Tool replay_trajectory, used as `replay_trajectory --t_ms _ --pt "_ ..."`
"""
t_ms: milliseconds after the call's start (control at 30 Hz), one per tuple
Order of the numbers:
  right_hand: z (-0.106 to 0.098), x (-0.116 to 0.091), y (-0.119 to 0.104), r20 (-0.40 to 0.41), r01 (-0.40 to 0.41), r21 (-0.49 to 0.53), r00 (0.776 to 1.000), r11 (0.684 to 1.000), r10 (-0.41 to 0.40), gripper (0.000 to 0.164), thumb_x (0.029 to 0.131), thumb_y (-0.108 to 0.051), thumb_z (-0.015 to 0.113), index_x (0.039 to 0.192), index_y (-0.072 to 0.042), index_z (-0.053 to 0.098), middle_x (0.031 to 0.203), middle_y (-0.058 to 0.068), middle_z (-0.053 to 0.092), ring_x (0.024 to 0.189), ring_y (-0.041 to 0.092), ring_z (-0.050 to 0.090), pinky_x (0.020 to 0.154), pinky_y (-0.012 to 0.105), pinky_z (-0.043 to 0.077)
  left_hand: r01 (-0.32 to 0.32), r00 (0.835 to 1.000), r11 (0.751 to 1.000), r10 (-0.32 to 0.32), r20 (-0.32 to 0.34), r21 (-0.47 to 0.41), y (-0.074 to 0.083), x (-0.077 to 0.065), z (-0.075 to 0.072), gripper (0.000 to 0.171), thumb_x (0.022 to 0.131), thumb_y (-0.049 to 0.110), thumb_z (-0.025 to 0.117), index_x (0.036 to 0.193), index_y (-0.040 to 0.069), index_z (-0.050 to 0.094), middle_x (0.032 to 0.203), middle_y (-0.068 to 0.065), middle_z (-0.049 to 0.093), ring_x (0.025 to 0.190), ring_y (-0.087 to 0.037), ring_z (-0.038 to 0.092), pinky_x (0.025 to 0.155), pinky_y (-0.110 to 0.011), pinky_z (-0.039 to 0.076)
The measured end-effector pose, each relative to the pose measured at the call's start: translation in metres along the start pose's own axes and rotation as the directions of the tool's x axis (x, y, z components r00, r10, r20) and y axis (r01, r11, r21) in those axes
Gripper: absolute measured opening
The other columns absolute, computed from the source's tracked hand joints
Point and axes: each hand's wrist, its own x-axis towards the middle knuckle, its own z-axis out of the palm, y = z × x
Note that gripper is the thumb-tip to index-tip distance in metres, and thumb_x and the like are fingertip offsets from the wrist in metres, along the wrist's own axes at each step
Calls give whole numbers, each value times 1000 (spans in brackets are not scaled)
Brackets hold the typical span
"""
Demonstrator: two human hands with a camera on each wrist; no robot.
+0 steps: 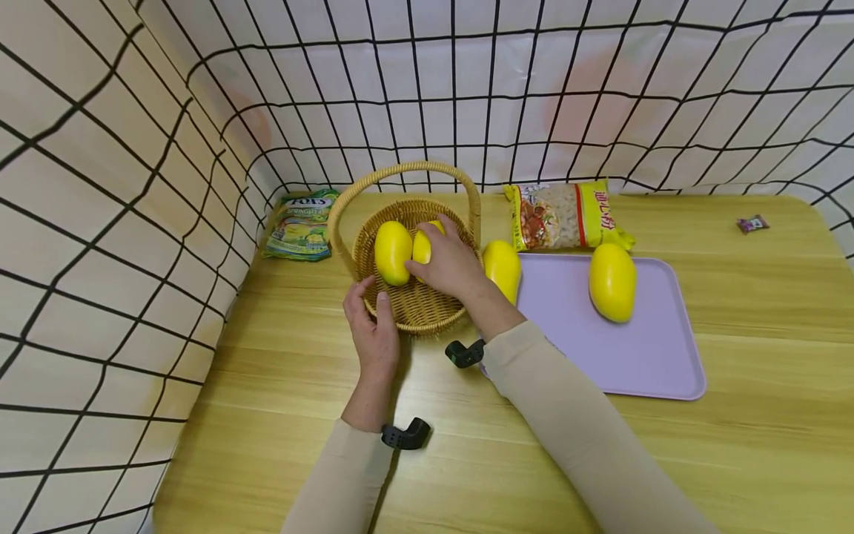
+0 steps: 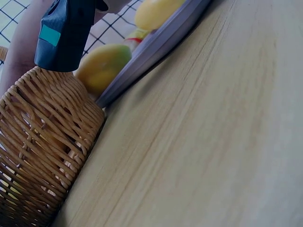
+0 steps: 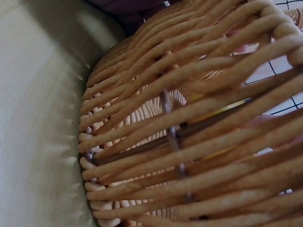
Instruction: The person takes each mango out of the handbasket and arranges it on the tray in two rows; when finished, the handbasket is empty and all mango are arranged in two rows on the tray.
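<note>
A wicker basket (image 1: 422, 305) with a tall arched handle stands on the table, holding two yellow mangoes. One mango (image 1: 394, 248) lies at the left inside it. My right hand (image 1: 450, 259) reaches over the rim and grips the other mango (image 1: 422, 251), fingers on its far side and thumb on its near side. At the basket's front left, my left hand (image 1: 373, 330) holds the rim between thumb and fingers. In the left wrist view the basket's woven side (image 2: 42, 142) shows, but not the left hand's fingers. Basket weave (image 3: 189, 113) fills most of the right wrist view.
Right of the basket is a lilac tray (image 1: 640, 363) with a mango (image 1: 612, 283) on it. Another mango (image 1: 503, 267) lies between basket and tray. Behind are a yellow food bag (image 1: 560, 215) and a green candy bag (image 1: 303, 226). A small wrapped candy (image 1: 752, 224) lies far right.
</note>
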Motion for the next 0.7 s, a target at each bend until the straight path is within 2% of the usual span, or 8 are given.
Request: replay_trajectory --t_ms 700 --pt "2 1 -1 -4 -14 -3 1000 1000 14 73 96 -46 65 158 -20 37 171 15 14 131 46 55 107 57 47 15 1000 1000 -15 -6 -2 2 -1 -1 36 102 17 52 136 4 54 150 -14 40 147 -27 34 125 -50 22"
